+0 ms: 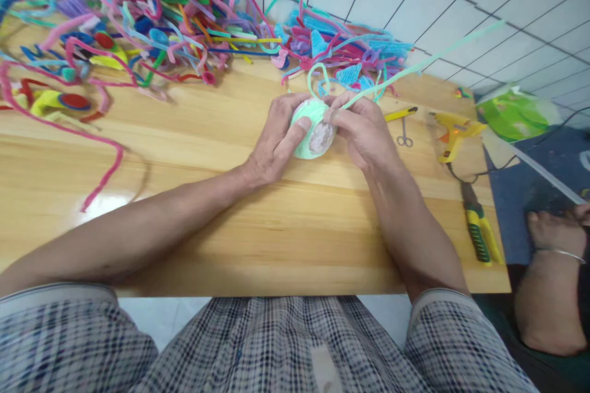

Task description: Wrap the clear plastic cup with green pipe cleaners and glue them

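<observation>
A ball [304, 146] partly covered in mint-green pipe cleaner is held above the middle of the wooden table [276, 227]. Its lower right side shows a bare whitish-grey patch. My left hand [279, 138] is wrapped round the ball's left side, thumb pressed on the green windings. At the upper right of the ball, my right hand [362, 126] pinches a mint-green pipe cleaner [405, 72], whose long free end runs up to the right. A green loop sticks up behind the ball. Some right fingertips are hidden.
Heaped pipe cleaners [184, 18] in many colours cover the table's back. Scissors [404, 135], a yellow cutter [400, 114], a yellow glue gun [454, 132] with its cord, and pliers [479, 227] lie at right. Another person's arm [550, 295] is beyond the right edge.
</observation>
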`<state>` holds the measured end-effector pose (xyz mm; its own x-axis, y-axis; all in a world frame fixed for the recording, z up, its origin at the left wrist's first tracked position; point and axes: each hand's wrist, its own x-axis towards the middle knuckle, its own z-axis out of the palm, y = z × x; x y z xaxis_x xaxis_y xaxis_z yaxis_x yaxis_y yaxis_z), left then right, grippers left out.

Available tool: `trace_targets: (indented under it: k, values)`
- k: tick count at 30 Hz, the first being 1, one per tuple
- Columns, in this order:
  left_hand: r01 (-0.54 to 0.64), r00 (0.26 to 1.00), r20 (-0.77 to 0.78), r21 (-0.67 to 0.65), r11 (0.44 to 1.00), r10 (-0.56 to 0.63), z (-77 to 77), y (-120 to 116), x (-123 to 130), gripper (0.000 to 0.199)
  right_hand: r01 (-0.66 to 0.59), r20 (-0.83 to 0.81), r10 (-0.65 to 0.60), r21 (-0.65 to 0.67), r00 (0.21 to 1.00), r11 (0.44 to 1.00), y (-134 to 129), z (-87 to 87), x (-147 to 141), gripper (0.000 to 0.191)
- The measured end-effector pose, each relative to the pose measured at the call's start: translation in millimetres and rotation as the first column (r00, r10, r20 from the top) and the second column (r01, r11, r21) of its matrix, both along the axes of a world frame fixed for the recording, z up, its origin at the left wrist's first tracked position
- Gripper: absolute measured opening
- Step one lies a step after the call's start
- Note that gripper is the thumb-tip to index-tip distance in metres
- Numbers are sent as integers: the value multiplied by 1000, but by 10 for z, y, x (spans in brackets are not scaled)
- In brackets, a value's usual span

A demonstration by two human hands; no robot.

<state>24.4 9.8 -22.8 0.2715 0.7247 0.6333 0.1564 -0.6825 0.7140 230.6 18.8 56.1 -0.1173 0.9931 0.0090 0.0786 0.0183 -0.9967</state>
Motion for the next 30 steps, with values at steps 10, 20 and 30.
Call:
trace_targets:
  k: [10,20,30]
  values:
    - [35,999,-12,21,999,-35,-64,88,-16,69,6,-27,-6,-14,1000,1000,-14,41,-32,34]
    - [55,998,-20,36,998,-54,-42,79,-3,69,-6,-19,6,-12,1000,1000,45,-9,24,41]
    - [101,987,143,-242,965,-67,163,78,21,61,-11,5,10,55,1000,998,13,-15,-16,29]
